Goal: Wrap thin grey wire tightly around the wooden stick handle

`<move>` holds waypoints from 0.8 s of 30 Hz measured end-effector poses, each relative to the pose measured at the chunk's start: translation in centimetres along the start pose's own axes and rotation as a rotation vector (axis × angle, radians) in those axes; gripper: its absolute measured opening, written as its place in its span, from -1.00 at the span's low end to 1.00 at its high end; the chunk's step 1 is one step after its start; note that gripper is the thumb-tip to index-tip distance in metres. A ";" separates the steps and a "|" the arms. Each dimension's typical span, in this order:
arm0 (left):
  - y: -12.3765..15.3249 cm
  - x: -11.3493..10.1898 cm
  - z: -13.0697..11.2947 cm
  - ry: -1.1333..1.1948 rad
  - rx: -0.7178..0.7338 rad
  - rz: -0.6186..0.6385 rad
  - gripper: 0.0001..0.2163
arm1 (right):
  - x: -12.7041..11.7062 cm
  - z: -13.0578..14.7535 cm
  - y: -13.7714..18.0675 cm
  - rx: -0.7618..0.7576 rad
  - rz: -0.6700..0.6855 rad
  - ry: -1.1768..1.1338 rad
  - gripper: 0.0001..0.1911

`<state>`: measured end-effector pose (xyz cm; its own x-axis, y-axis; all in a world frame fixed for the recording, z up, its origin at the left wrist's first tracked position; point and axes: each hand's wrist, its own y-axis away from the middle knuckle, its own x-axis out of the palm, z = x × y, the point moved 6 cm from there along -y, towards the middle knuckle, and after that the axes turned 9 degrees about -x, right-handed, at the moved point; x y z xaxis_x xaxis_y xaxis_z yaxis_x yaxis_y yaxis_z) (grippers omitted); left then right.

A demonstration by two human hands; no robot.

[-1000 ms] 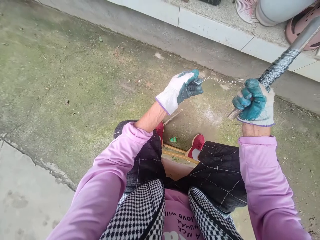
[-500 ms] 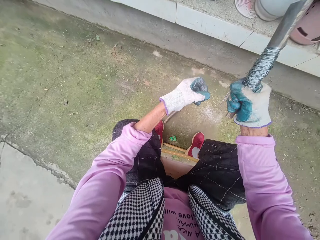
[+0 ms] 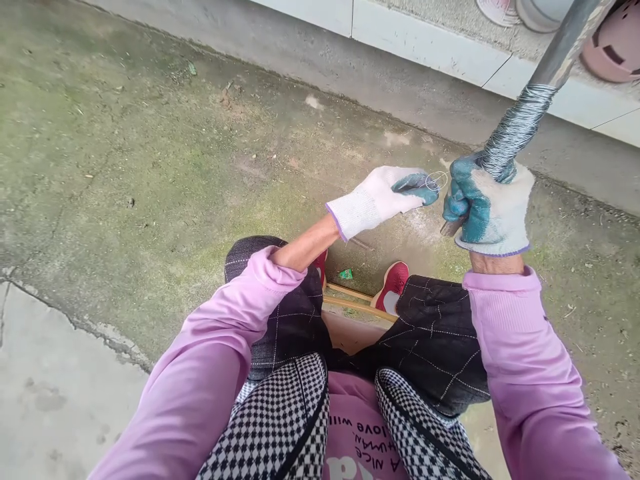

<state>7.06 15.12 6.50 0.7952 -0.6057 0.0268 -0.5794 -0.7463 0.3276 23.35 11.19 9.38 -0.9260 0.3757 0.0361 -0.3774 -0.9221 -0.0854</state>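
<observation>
My right hand [image 3: 493, 207], in a white glove with a teal palm, grips a grey wooden stick [image 3: 567, 50]. Thin silvery wire [image 3: 520, 130] is wound tightly round the stick just above that fist. The stick slants up to the right, and its lower end pokes out under my fingers. My left hand [image 3: 400, 193], gloved alike, is closed in a pinch close to the right fist. A thin loop of wire [image 3: 437, 181] shows at its fingertips. Whether this loop joins the wound wire cannot be made out.
A concrete ledge with white tiles [image 3: 425, 47] runs across the top. On it stand a pink clog [image 3: 613, 50] and a pale container [image 3: 543, 15]. Below me are red shoes [image 3: 393, 283], wooden stool bars [image 3: 360, 309] and a green wrapper [image 3: 345, 274] on mossy concrete.
My left hand has moved right, towards the right fist, and a wire loop now shows at its fingertips. The right hand and the stick have shifted slightly left.
</observation>
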 end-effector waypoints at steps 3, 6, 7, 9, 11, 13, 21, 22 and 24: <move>0.1 -0.1 -0.1 0.132 -0.053 0.025 -0.83 | -0.5 0.0 -0.2 -0.025 -0.045 0.008 -0.80; 0.5 -0.3 -0.5 0.225 -0.113 0.030 -0.80 | -0.8 0.2 -0.2 -0.036 -0.080 0.011 -0.87; 0.6 -0.4 -0.7 0.251 -0.121 0.035 -0.78 | -0.8 0.3 -0.2 -0.038 -0.088 0.010 -0.88; 0.9 -0.5 -1.1 0.309 -0.117 0.057 -0.76 | -0.6 0.4 0.0 -0.037 -0.079 0.005 -0.87; 1.2 -0.7 -1.2 0.350 -0.122 0.070 -0.73 | -0.4 0.4 0.1 -0.014 -0.047 -0.009 -0.85; 1.4 -0.8 -0.9 0.352 -0.149 0.062 -0.69 | -0.3 0.4 0.3 0.026 -0.024 -0.038 -0.82; 0.7 -1.0 0.2 0.303 -0.057 0.134 -0.64 | -0.3 0.4 0.2 0.004 0.049 -0.150 -0.78; 0.7 -1.0 0.2 0.295 -0.031 0.144 -0.63 | -0.3 0.5 0.2 -0.025 0.054 -0.139 -0.78; 0.6 -0.9 0.0 0.267 0.005 0.153 -0.62 | -0.3 0.8 0.3 -0.067 0.054 -0.074 -0.75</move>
<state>6.00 15.23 6.67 0.7172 -0.6173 0.3233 -0.6963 -0.6538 0.2962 23.49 10.74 10.11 -0.9433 0.3155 0.1028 -0.3285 -0.9316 -0.1554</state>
